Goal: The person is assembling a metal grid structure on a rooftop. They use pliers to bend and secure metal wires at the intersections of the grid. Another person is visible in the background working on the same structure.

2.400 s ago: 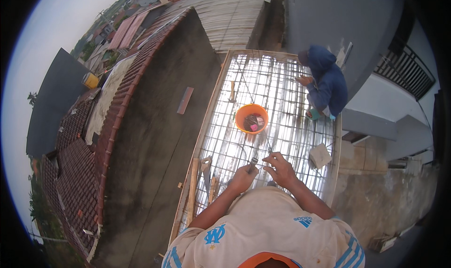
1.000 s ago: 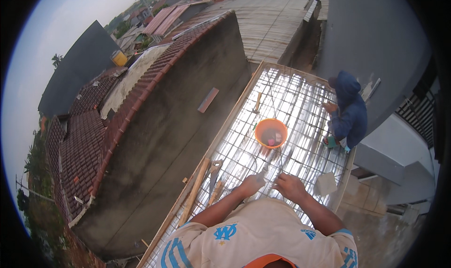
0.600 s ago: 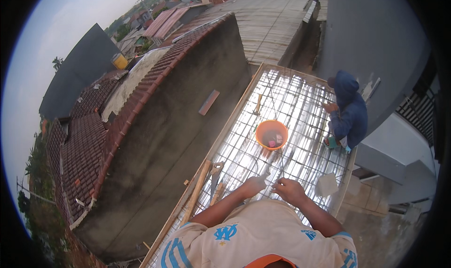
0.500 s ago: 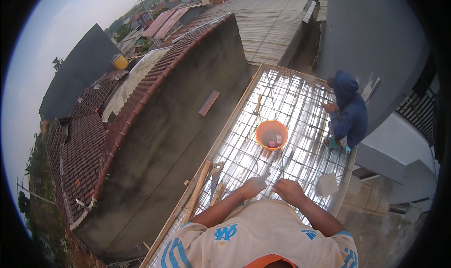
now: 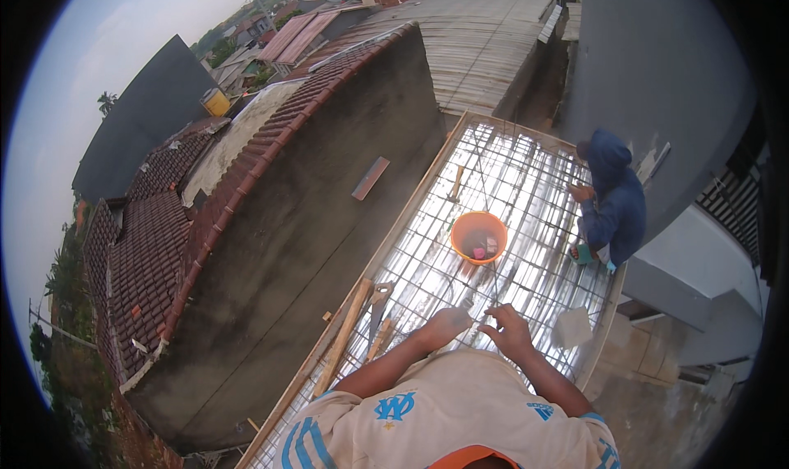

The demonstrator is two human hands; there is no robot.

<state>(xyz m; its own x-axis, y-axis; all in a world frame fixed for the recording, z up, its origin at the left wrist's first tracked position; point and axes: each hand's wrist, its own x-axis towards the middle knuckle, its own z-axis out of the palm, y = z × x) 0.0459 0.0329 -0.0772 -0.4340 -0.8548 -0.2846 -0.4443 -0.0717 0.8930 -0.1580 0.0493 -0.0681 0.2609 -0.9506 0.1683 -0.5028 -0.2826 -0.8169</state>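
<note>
I crouch over a steel rebar mesh (image 5: 427, 272) laid in a wooden form on a rooftop. My left hand (image 5: 442, 328) rests on the bars with its fingers curled down. Close beside it, my right hand (image 5: 509, 331) touches the bars with bent fingers pointing toward the left hand. Whatever either hand pinches is too small to make out. An orange bucket (image 5: 478, 237) with small items inside stands on the mesh just beyond my hands.
Another person in a blue hooded top (image 5: 615, 202) crouches at the far right edge of the mesh. A hand saw (image 5: 376, 306) and wooden battens (image 5: 345, 342) lie left of my hands. A grey concrete wall top (image 5: 312, 247) and tiled roofs drop away leftward.
The view has swung, showing more of the roofs on the left. Both my hands stay together at the same spot on the mesh. The person in blue remains crouched.
</note>
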